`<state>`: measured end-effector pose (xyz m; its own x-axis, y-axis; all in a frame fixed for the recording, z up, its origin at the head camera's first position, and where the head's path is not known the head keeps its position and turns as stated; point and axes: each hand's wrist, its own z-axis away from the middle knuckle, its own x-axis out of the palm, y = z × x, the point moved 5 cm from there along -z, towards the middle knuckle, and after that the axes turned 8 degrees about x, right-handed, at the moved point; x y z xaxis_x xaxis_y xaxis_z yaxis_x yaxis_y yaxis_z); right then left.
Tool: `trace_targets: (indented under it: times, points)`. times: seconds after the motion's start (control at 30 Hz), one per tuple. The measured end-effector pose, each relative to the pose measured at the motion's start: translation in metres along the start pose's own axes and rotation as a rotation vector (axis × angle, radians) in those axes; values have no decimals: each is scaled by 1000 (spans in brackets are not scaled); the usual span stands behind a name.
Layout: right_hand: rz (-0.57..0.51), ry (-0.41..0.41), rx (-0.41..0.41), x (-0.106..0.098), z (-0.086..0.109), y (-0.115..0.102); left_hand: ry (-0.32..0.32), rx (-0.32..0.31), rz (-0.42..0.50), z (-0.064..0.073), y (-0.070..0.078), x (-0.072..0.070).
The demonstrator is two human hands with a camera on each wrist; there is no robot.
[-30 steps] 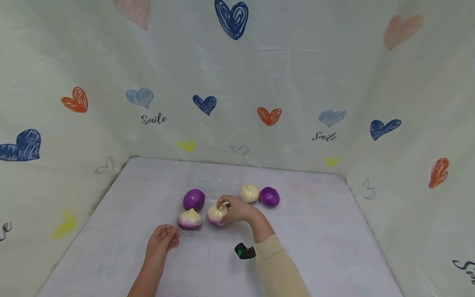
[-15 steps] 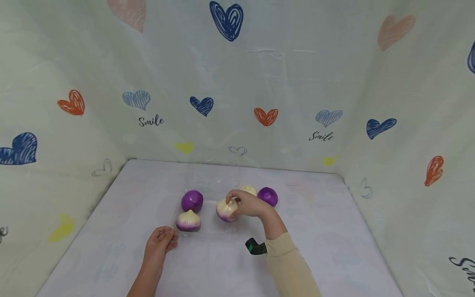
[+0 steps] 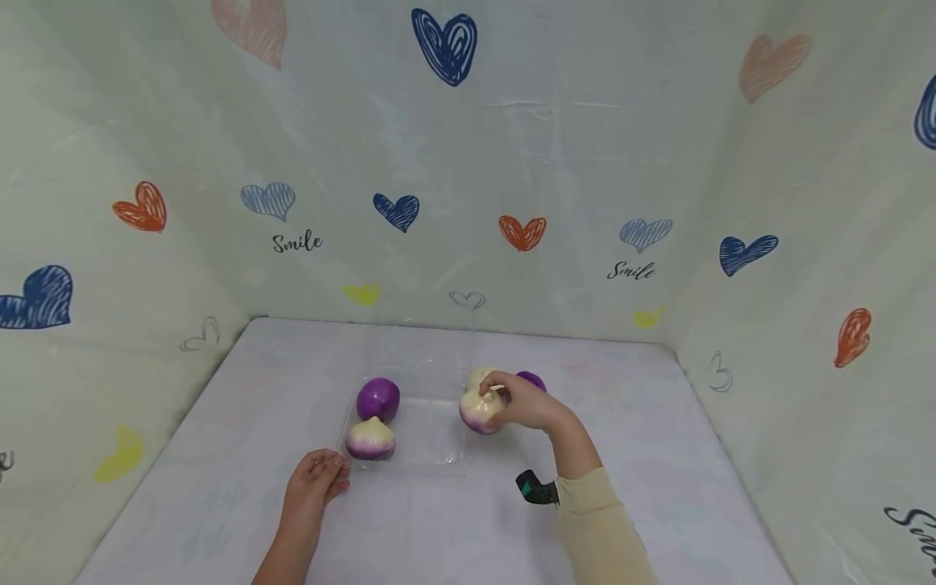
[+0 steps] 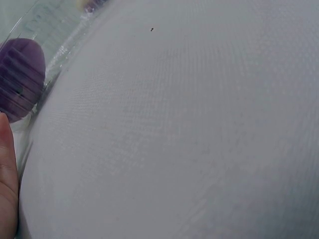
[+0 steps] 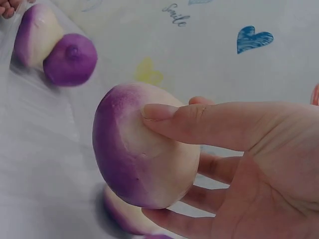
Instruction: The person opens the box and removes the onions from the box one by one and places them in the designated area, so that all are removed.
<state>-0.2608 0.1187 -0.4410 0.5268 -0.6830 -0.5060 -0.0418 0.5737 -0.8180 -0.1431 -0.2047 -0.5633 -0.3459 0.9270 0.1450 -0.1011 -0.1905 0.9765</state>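
Note:
My right hand [image 3: 525, 404] grips a cream-and-purple turnip [image 5: 137, 149] by its pale end, thumb on one side and fingers on the other. In the head view that turnip is just right of a clear plastic box [image 3: 431, 459]. Inside the box's left part sit a purple-topped turnip [image 3: 378, 399] and, nearer me, a turnip with its pale tip up [image 3: 370, 439]. At the box's front left corner my left hand [image 3: 314, 483] holds the rim between thumb and fingers. The left wrist view catches only a finger [image 4: 7, 174] beside the box wall.
Behind the right hand, outside the box, are a pale turnip [image 3: 478, 376] and a purple one [image 3: 531, 379], both partly hidden. The box's clear lid [image 3: 417, 345] lies back behind it. A heart-printed curtain [image 3: 468, 146] borders the table [image 3: 629, 439].
The right hand has carried its turnip out of the box's right part, to the right, in front of the two outside turnips. The left hand stays at the box corner.

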Motion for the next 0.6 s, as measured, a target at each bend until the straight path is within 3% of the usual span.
trace_targets:
  times: [0.37,0.6]
  points:
    - [-9,50,-15,-38,11,25,-6,-2,-10,-1,0,0]
    - [3,129,50,-57,20,44,-10,15,5,0,0,2]
